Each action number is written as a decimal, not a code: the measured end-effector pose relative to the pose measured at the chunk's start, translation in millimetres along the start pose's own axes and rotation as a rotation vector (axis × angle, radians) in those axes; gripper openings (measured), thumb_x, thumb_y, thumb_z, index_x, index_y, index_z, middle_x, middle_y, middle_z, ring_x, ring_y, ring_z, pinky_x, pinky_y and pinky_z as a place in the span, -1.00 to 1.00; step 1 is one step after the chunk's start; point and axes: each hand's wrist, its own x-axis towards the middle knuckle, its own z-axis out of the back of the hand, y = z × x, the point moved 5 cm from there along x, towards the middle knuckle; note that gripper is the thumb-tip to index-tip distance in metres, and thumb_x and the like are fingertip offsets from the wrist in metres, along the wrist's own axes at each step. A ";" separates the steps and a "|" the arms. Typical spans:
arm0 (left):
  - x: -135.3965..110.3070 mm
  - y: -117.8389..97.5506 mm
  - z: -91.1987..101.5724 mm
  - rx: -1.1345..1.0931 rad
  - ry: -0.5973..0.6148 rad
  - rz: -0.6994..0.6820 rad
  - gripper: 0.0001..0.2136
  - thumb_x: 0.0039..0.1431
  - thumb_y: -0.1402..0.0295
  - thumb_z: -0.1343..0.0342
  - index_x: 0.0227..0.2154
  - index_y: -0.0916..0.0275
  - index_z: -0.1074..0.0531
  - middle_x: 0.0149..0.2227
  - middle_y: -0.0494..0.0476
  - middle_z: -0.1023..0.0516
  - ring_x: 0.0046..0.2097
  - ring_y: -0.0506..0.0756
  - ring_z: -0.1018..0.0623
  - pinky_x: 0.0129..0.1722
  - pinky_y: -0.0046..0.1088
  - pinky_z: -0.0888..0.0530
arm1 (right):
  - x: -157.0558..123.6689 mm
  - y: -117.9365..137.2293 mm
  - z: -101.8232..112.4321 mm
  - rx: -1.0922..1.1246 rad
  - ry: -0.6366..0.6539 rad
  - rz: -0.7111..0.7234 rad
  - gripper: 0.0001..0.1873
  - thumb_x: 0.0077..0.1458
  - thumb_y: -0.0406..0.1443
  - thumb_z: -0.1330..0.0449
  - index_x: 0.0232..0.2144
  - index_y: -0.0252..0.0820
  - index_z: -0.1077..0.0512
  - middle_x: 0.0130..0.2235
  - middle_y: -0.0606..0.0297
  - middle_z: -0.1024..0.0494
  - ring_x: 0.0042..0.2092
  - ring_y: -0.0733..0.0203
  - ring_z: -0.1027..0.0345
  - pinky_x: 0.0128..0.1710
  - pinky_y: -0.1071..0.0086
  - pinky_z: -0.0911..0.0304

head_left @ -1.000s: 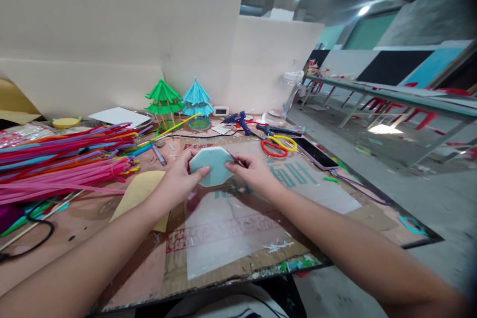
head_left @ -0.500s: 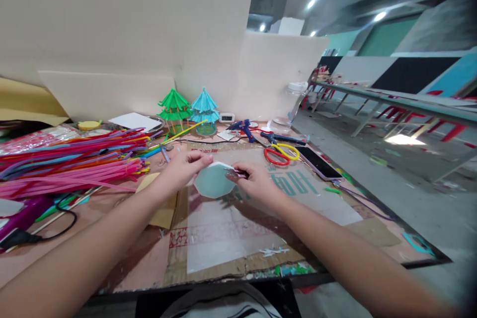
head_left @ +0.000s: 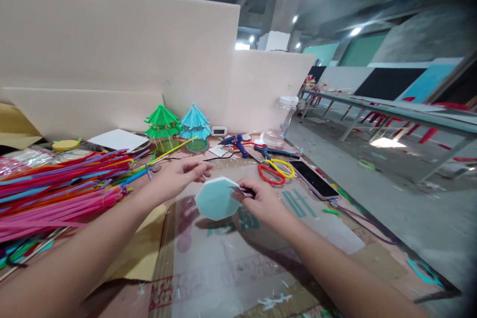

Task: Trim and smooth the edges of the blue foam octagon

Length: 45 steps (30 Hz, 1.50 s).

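Note:
My right hand [head_left: 257,198] pinches the right edge of a thin, pale-blue octagonal piece [head_left: 218,198], raised and tilted above the work surface. Something small and dark shows between those fingers and the piece, too unclear to name. Just off the upper left edge of the octagon is my left hand [head_left: 190,175], its fingers curled together; whether anything sits in them I cannot make out. Beneath both hands lies a translucent plastic sheet [head_left: 223,253] over printed cardboard.
A green pagoda model [head_left: 162,126] and a blue one [head_left: 194,126] stand at the back. Pipe cleaners [head_left: 63,194] are piled left. Scissors [head_left: 278,171], a glue gun [head_left: 238,145], a phone [head_left: 315,180] and a clear plastic jar [head_left: 282,119] sit to the right.
My left hand has come off the octagonal piece, which stays in my right hand. The camera view has shifted, so the scene sits lower and further left.

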 end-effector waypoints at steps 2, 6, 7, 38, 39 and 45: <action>7.0 -6.5 -9.2 0.098 0.079 0.011 -0.64 0.13 0.05 -0.11 -0.23 0.24 -0.57 -0.23 0.14 -0.63 -0.20 0.13 -0.56 -0.22 -0.42 -0.44 | 0.8 -4.4 -0.9 -0.074 0.002 0.017 -0.87 0.05 -0.27 -0.15 -0.49 -0.20 -0.41 -0.54 0.41 -0.31 -0.46 0.32 -0.15 -0.46 0.45 0.02; 15.7 -1.0 -21.8 0.232 0.153 0.024 -0.71 0.12 0.11 -0.12 -0.42 0.26 -0.53 -0.45 0.03 -0.54 -0.39 0.06 -0.47 -0.40 -0.48 -0.32 | 1.9 -11.9 -1.6 -0.193 -0.009 0.065 -0.90 0.01 -0.40 -0.12 -0.44 -0.20 -0.45 -0.47 0.36 -0.44 -0.40 0.29 -0.26 -0.40 0.45 -0.03; 17.5 4.1 -23.1 0.236 0.150 0.019 -0.72 0.13 0.12 -0.10 -0.45 0.26 -0.49 -0.48 0.02 -0.50 -0.41 0.05 -0.44 -0.42 -0.48 -0.30 | 1.9 -12.8 -1.1 -0.210 -0.011 0.078 -0.87 -0.01 -0.43 -0.11 -0.42 -0.20 -0.45 -0.45 0.34 -0.47 -0.38 0.28 -0.28 -0.38 0.45 -0.04; -10.1 69.4 33.1 -0.289 -0.356 0.195 -0.65 -0.03 0.19 -0.33 -0.27 0.31 -0.45 -0.32 0.15 -0.61 -0.33 0.11 -0.61 -0.28 -0.37 -0.54 | 23.7 -29.1 9.2 0.251 -0.029 0.020 -0.49 0.26 0.04 0.04 -0.46 -0.20 -0.43 -0.04 0.10 -0.58 -0.37 0.26 -0.37 -0.35 0.36 -0.26; -1.1 77.1 32.0 -0.311 -0.356 0.199 -0.67 0.00 0.22 -0.31 -0.23 0.31 -0.44 -0.29 0.16 -0.61 -0.32 0.10 -0.61 -0.29 -0.38 -0.54 | 31.0 -32.2 0.0 0.243 0.037 -0.010 -0.49 0.26 0.04 0.04 -0.41 -0.21 -0.46 0.01 0.11 -0.56 -0.46 0.33 -0.31 -0.43 0.39 -0.22; 24.1 113.7 23.5 -0.432 -0.395 0.269 -0.87 0.19 0.37 -0.16 -0.25 0.30 -0.38 -0.32 0.19 -0.59 -0.35 0.06 -0.62 -0.31 -0.40 -0.60 | 52.5 -6.2 -86.2 0.199 0.534 -0.103 -0.49 0.24 0.00 -0.02 -0.46 -0.27 -0.50 -0.47 0.30 -0.55 -0.58 0.43 -0.18 -0.58 0.54 -0.10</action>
